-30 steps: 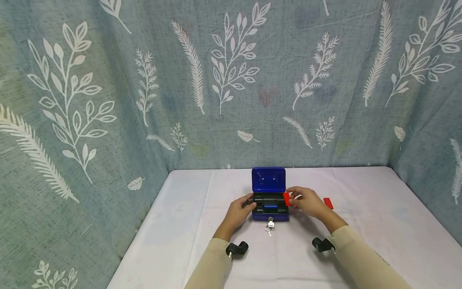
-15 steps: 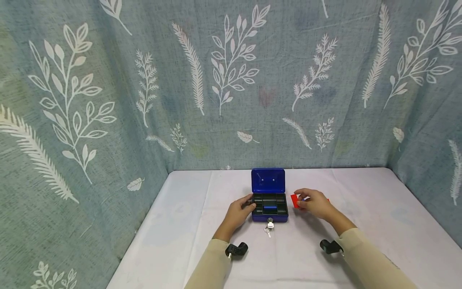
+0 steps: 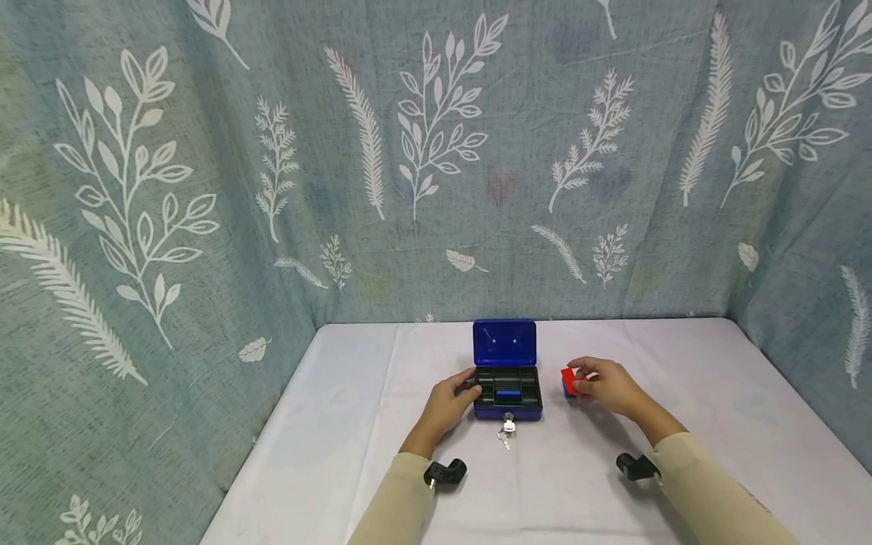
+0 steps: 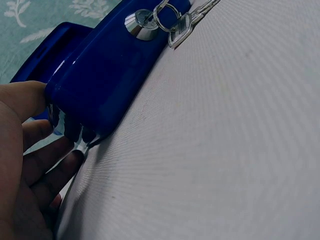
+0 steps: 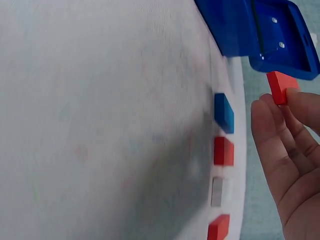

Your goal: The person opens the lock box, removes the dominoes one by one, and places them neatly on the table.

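A dark blue cash box [image 3: 508, 412] stands on the table with its lid [image 3: 505, 342] raised, showing a black divided tray [image 3: 505, 375] inside. At its left side, my left hand [image 3: 446, 407] holds the wall, thumb at the top edge and fingertips [image 4: 75, 155] against the outside. My right hand [image 3: 606, 387] pinches a thin red block [image 5: 281, 86] between thumb and fingers, to the right of the box and above the table. Beneath it in the head view lies a blue block [image 5: 224, 113], partly covered by the red one.
In the right wrist view another red block [image 5: 224, 151], a white block [image 5: 217, 191] and a further red block [image 5: 219, 228] lie in line with the blue one. Keys [image 3: 505, 437] hang from the box's front lock. A patterned curtain [image 3: 422, 250] rises behind the white-covered table [image 3: 368, 378].
My right hand has moved rightward from the box's right edge, carrying the red block out over the other blocks. The left hand stays at the box's left side.
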Demonstrator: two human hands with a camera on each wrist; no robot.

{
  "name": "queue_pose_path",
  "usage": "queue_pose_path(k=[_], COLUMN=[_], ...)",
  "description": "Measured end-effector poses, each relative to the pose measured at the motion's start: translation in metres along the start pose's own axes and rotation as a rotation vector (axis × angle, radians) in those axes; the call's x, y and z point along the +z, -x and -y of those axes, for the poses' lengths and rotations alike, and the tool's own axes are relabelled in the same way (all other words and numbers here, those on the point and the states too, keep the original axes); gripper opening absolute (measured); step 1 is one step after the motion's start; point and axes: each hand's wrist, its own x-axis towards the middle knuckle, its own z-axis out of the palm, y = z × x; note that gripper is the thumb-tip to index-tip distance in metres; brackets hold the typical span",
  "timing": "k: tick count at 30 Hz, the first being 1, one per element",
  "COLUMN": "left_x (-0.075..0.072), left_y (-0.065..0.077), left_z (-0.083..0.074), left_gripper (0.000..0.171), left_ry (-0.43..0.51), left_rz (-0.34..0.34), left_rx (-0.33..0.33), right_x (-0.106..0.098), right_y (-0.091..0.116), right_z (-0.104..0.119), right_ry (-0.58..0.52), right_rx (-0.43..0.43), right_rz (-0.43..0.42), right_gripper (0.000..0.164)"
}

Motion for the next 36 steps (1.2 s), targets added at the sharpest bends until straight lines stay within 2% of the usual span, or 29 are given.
queue_pose_path(k=[5, 8, 17, 36], left_x=[0.0, 0.0, 0.0, 0.0], left_y=[0.0, 0.0, 0.001, 0.001], left_z=[-0.001, -0.001, 0.0, 0.0], left_gripper=[0.047, 0.047, 0.047, 0.047], left_ry=[0.007, 0.005, 0.008, -0.002], left_rz=[0.0, 0.0, 0.0, 0.003], left_rx=[-0.004, -0.001, -0.007, 0.015], right_x=[-0.008, -0.012, -0.021, -0.038], right_y=[0.003, 0.005, 0.008, 0.012], right_z=[-0.002, -0.006, -0.012, -0.026], right_ry=[0.073, 0.105, 0.038, 0.121], right_rx=[0.024, 0.009, 0.033, 0.083], right_rz=[-0.015, -0.016, -0.01, 0.005], right_gripper=[0.035, 0.035, 0.036, 0.036])
